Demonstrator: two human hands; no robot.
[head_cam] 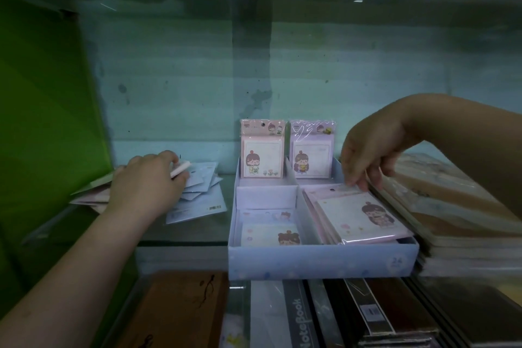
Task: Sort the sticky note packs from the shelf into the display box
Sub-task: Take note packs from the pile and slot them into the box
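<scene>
Our left hand rests on the loose packs scattered on the shelf, fingers closed around one white pack. To their right stands the box, two packs upright at its back. Our right hand pinches the top edge of the pack stack in its front right compartment.
</scene>
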